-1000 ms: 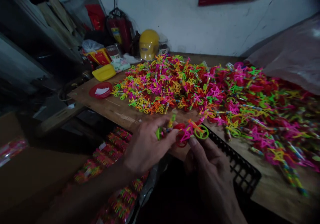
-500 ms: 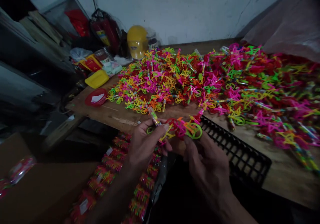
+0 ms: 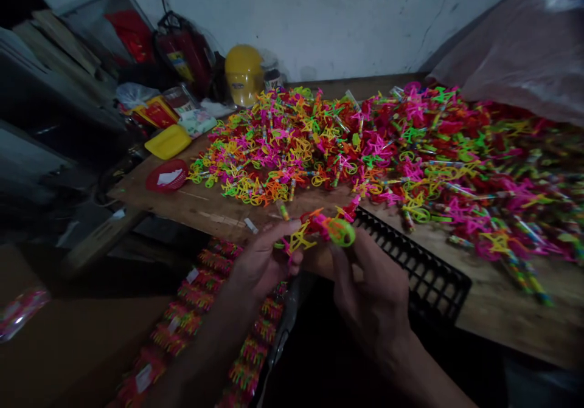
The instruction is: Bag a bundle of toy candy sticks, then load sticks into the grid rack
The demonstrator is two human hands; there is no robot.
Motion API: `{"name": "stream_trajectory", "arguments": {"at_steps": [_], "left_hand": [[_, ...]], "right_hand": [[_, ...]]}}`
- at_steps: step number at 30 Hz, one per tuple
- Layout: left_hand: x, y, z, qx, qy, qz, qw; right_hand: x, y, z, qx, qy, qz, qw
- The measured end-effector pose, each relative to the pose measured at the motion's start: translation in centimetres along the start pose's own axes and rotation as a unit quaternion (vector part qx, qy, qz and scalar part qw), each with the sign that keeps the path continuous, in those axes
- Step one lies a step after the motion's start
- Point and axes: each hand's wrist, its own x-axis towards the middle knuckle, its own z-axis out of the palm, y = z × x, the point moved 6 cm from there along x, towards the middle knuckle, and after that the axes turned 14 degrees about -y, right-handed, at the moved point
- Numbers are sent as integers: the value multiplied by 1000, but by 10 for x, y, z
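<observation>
My left hand [image 3: 267,259] is closed, with thumb and fingers pinching a yellow plastic toy [image 3: 298,239] that has thin, bicycle-like frame parts. A small clear tube with coloured contents [image 3: 283,210] shows just past its fingertips; whether the hand touches it I cannot tell. My right hand [image 3: 374,280] is closed around a cluster of similar plastic toys [image 3: 341,231] in green, orange, pink and red, with a round wheel facing me. Both hands are close together above the table's front edge. A black slotted plastic rack [image 3: 417,268] lies just beyond the right hand.
A large heap of bright plastic toys [image 3: 319,140] covers the wooden table [image 3: 214,216]. At the left are a red basket [image 3: 166,176], yellow dish [image 3: 168,142], yellow helmet [image 3: 244,75] and fire extinguisher [image 3: 185,55]. Rows of packed toys [image 3: 201,298] lie below, beside a cardboard box [image 3: 91,329].
The view has shifted slightly, so the scene sits further left. The left thumb has straightened over the yellow toy, and the tube shows less. The right-hand cluster has turned a little.
</observation>
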Motion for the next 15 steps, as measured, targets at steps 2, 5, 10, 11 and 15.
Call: {"name": "stream_trajectory", "arguments": {"at_steps": [2, 5, 10, 11, 15], "left_hand": [[1, -1, 6, -20, -7, 13, 1000], [1, 3, 14, -1, -17, 63, 998], [5, -8, 20, -73, -35, 7, 997], [6, -9, 22, -79, -45, 3, 996], [6, -4, 28, -35, -51, 82, 995]], "right_hand": [[-2, 8, -2, 50, 17, 39, 998], [-4, 7, -2, 46, 30, 6, 998], [-3, 26, 3, 209, 14, 122, 970], [-3, 30, 6, 258, 8, 154, 954], [-3, 36, 10, 351, -13, 181, 918]]}}
